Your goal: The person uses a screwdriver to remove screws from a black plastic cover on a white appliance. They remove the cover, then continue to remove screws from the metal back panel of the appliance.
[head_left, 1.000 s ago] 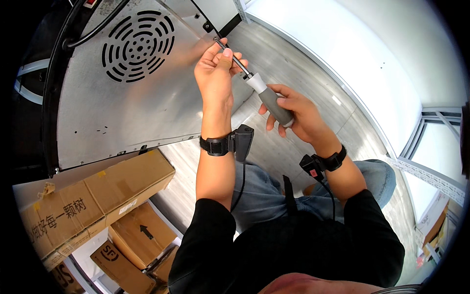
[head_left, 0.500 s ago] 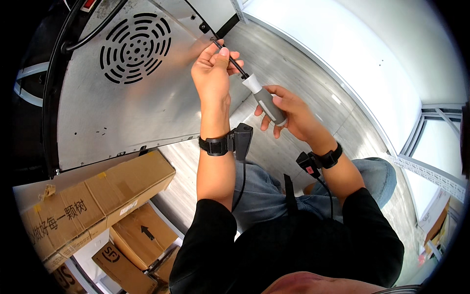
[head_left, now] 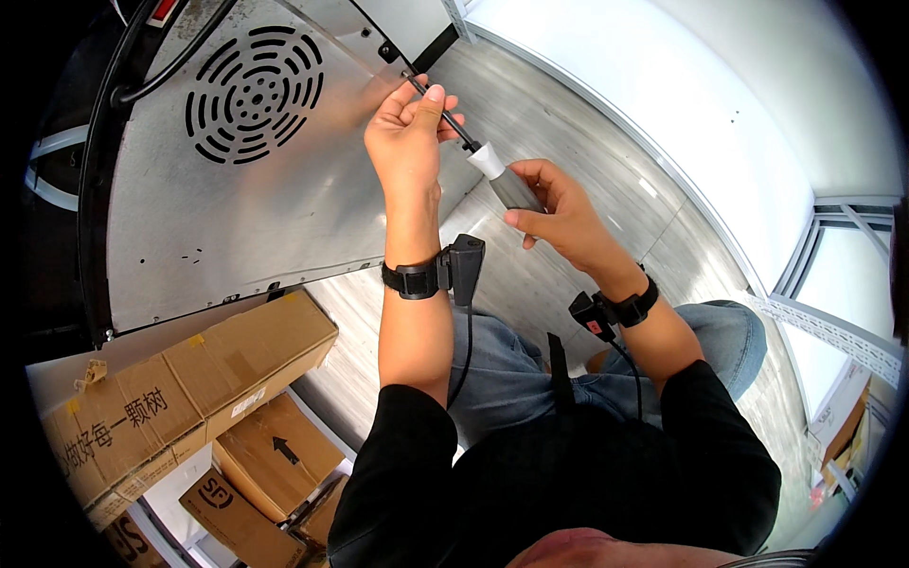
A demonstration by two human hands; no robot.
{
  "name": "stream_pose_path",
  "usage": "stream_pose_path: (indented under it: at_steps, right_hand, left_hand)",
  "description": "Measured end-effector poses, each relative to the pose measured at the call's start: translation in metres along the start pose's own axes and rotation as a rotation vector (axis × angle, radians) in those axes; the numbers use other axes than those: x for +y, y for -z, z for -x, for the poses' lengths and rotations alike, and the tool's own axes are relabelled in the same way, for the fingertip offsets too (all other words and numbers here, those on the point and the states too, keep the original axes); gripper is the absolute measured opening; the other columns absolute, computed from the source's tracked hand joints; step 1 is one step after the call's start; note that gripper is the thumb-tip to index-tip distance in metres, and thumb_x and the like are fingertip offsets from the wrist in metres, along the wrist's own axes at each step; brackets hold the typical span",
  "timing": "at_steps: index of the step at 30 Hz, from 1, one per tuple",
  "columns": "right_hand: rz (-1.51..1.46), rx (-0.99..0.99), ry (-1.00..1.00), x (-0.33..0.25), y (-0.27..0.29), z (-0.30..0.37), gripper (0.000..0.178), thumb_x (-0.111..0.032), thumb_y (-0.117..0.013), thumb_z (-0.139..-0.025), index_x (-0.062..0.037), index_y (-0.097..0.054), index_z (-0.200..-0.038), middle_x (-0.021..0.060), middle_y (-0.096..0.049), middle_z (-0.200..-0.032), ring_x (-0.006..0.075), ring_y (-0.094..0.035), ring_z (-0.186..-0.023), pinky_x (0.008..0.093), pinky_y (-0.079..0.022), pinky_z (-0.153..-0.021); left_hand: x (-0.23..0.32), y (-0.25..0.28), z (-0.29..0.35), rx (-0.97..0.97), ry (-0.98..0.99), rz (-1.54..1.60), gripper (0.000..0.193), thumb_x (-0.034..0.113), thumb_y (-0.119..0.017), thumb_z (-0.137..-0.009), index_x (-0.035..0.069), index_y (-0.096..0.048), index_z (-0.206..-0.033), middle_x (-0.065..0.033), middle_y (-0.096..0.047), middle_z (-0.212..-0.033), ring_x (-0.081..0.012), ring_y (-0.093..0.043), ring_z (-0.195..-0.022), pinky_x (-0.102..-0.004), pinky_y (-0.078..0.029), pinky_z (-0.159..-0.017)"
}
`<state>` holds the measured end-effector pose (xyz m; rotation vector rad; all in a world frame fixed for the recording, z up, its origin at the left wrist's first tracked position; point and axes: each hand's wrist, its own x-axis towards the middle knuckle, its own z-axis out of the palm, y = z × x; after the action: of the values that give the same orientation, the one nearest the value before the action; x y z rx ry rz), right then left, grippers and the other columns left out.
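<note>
A screwdriver [head_left: 514,192] with a grey and white handle slants from my right hand up to the edge of a metal panel [head_left: 237,213]. My left hand [head_left: 405,137] pinches its dark shaft between thumb and fingers, close to the panel. Around the grey handle my right hand [head_left: 557,213] is closed, the thumb lying across its butt end. The tip meets the panel near its right edge, by a small dark fitting; whether it sits in a screw is too small to tell. Each wrist wears a strapped black device with a cable.
The panel has a round slotted vent [head_left: 254,96] and a black cable [head_left: 185,62] at its upper left. Long and smaller cardboard boxes [head_left: 270,336] stand at the lower left. White shelving [head_left: 824,331] lines the right side. My jeans-clad legs rest on the wood-look floor [head_left: 530,104].
My right hand has turned about the handle, its thumb now across the end and its fingers more closed. My left hand keeps its pinch on the shaft; the view has shifted slightly.
</note>
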<state>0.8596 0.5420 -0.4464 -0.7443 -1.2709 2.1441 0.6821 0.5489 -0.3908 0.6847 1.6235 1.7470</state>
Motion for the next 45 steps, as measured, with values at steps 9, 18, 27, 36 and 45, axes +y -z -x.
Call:
stream_pose_path:
  at_steps: [9, 18, 27, 36, 45]
  right_hand:
    - [-0.053, -0.024, -0.013, 0.003, 0.005, 0.005, 0.043, -0.009, -0.066, -0.081, -0.0024, -0.048, -0.120, 0.0049, -0.054, -0.103, 0.0087, -0.054, -0.080, 0.0211, -0.048, -0.054]
    - [-0.088, 0.069, -0.015, 0.008, 0.046, 0.012, 0.039, -0.004, -0.060, -0.077, -0.0034, -0.053, -0.115, 0.0056, -0.056, -0.099, 0.0078, -0.050, -0.074, 0.0220, -0.041, -0.050]
    - [-0.066, 0.248, 0.060, 0.004, 0.164, 0.021, 0.035, -0.011, -0.065, -0.078, -0.0038, -0.055, -0.111, 0.0015, -0.055, -0.080, 0.0072, -0.050, -0.064, 0.0211, -0.037, -0.047]
    - [-0.107, 0.671, -0.055, 0.024, 0.258, 0.064, 0.025, -0.014, -0.066, -0.078, -0.0066, -0.059, -0.101, 0.0020, -0.056, -0.081, 0.0085, -0.051, -0.058, 0.0213, -0.034, -0.042]
    - [-0.225, 1.040, 0.059, 0.055, 0.290, 0.106, 0.017, -0.015, -0.062, -0.080, -0.0063, -0.061, -0.094, 0.0009, -0.055, -0.070, 0.0087, -0.051, -0.052, 0.0217, -0.032, -0.040]
  left_hand:
    - [0.001, 0.000, 0.004, 0.003, -0.006, -0.054, 0.027, 0.017, -0.062, -0.088, -0.001, -0.056, -0.108, -0.0102, -0.066, -0.076, -0.0158, -0.064, -0.060, -0.0244, -0.050, -0.054]
    - [-0.012, -0.026, 0.020, -0.031, -0.072, 0.003, 0.033, 0.027, -0.047, -0.097, 0.001, -0.053, -0.116, -0.0126, -0.064, -0.074, -0.0195, -0.065, -0.058, -0.0254, -0.052, -0.051]
    - [-0.064, -0.151, -0.003, -0.238, 0.160, 0.175, 0.024, 0.017, -0.046, -0.096, 0.001, -0.055, -0.111, -0.0092, -0.061, -0.094, -0.0227, -0.065, -0.082, -0.0287, -0.053, -0.065]
    - [-0.157, -0.268, 0.007, -0.383, 0.464, 0.063, 0.016, 0.011, -0.048, -0.094, 0.002, -0.054, -0.105, -0.0087, -0.059, -0.091, -0.0210, -0.064, -0.082, -0.0282, -0.049, -0.067]
    - [-0.228, -0.354, -0.001, -0.927, 0.618, -0.079, 0.016, 0.015, -0.059, -0.090, 0.003, -0.060, -0.100, -0.0073, -0.064, -0.092, -0.0169, -0.060, -0.083, -0.0280, -0.046, -0.072]
